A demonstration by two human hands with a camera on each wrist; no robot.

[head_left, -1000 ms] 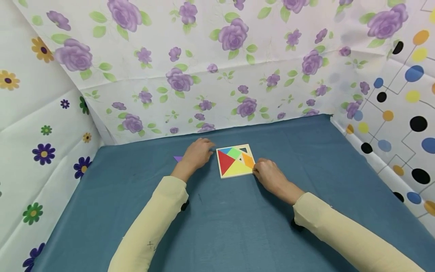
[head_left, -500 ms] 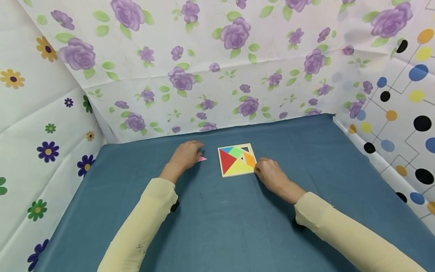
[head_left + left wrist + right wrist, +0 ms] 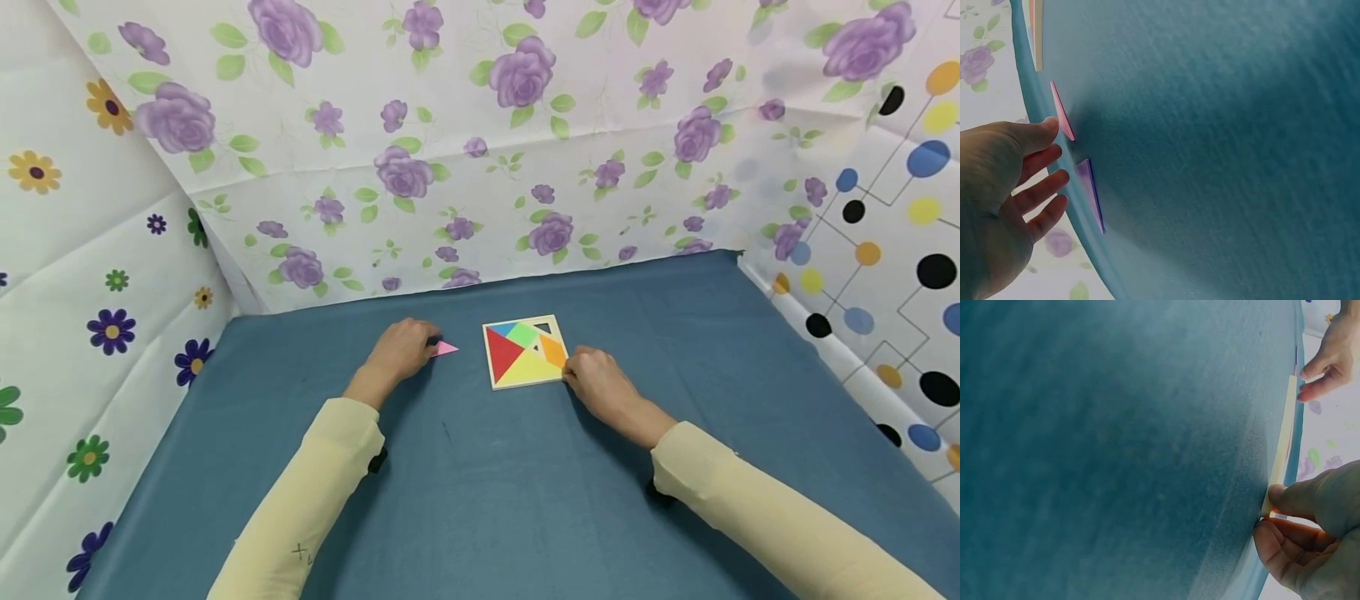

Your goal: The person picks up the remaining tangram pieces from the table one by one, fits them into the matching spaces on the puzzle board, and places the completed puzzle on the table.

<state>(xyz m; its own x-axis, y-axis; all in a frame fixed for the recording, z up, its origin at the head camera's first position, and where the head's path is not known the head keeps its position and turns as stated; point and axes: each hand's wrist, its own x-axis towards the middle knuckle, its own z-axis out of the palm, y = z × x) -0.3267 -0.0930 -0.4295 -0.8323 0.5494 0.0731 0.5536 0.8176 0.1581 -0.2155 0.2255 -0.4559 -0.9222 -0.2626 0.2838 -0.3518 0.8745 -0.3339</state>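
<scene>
A square wooden tangram board lies flat on the blue cloth, filled with red, blue, green, yellow and orange pieces. Its top right corner shows a dark triangular gap, and a smaller one shows near the middle. My right hand pinches the board's right edge between thumb and fingers. To the board's left, my left hand hovers low by a pink triangle, thumb close to the piece and fingers spread apart. Whether the thumb touches it I cannot tell. A purple triangle lies beside the pink one, hidden under the hand in the head view.
Blue cloth covers the table. A curtain with purple flowers rises behind the table's far edge. Patterned sheets stand at the left and right.
My left hand has moved left and slightly down, away from the board's left side. The pink triangle has come into view and the purple one is now covered. My right hand stays put.
</scene>
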